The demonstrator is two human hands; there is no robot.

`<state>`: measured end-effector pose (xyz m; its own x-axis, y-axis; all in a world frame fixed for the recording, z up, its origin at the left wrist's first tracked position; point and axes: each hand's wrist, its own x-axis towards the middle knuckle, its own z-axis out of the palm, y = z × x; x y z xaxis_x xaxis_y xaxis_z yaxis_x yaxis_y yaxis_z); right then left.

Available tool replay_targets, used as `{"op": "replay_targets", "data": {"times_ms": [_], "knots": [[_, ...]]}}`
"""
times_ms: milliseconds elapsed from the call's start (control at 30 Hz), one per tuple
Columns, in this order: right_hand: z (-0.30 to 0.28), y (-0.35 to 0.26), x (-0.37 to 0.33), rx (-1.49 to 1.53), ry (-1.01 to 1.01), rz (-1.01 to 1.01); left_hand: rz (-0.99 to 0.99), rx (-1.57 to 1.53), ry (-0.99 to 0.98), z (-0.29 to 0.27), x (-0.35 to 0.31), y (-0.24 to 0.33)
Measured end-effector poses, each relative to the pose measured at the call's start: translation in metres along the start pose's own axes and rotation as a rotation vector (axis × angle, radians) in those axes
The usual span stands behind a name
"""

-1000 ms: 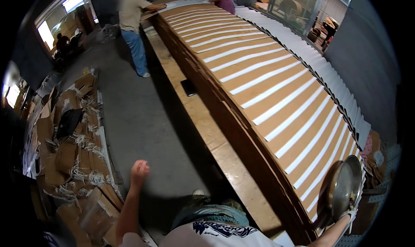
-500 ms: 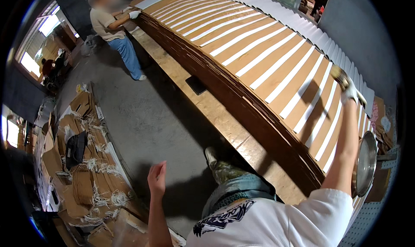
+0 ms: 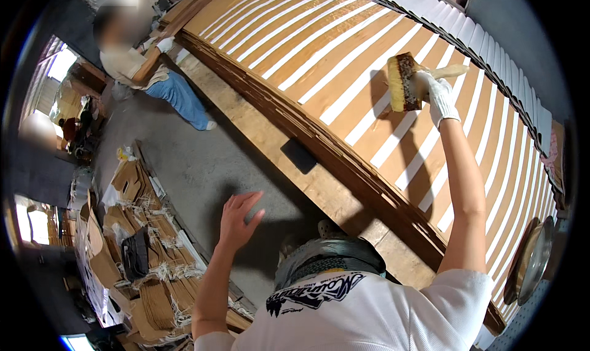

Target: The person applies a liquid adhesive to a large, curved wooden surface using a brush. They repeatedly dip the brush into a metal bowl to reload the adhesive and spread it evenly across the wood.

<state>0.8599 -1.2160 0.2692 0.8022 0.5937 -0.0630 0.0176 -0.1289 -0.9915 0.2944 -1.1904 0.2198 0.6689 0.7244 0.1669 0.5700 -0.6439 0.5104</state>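
My right hand (image 3: 441, 99), in a white knit glove, is closed around a wide brush (image 3: 404, 83) with a pale wooden handle and dark-and-yellow bristles. It is above a long stack of brown cardboard sheets (image 3: 270, 79), whose top is banded with slanting white strips (image 3: 337, 110). The brush casts a shadow on the sheets; whether its bristles touch them I cannot tell. My left hand (image 3: 238, 219) is bare and open, thumb apart from the fingers, held over the grey floor and touching nothing.
The stack lies on a long wooden bench (image 3: 335, 188) with a black flat object (image 3: 299, 156). A round metal pan (image 3: 536, 265) is at the right end. Folded brown bags (image 3: 161, 302) with white cords are heaped at left. Another person (image 3: 132, 68) stands at the far end.
My right hand has swung left and farther over the stack with the brush. My left hand has risen slightly and spread its fingers. The view has shifted.
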Motion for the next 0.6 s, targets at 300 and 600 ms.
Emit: {"op": "replay_targets", "data": {"times_ms": [300,600], "knots": [[0.102,-0.02,0.028,-0.396,0.026,-0.07,0.453,0.173,-0.176,0.021,0.228,-0.092],[0.17,-0.013,0.09,-0.581,-0.008,-0.341,0.91,0.14,-0.271,0.06,0.371,-0.15]]}}
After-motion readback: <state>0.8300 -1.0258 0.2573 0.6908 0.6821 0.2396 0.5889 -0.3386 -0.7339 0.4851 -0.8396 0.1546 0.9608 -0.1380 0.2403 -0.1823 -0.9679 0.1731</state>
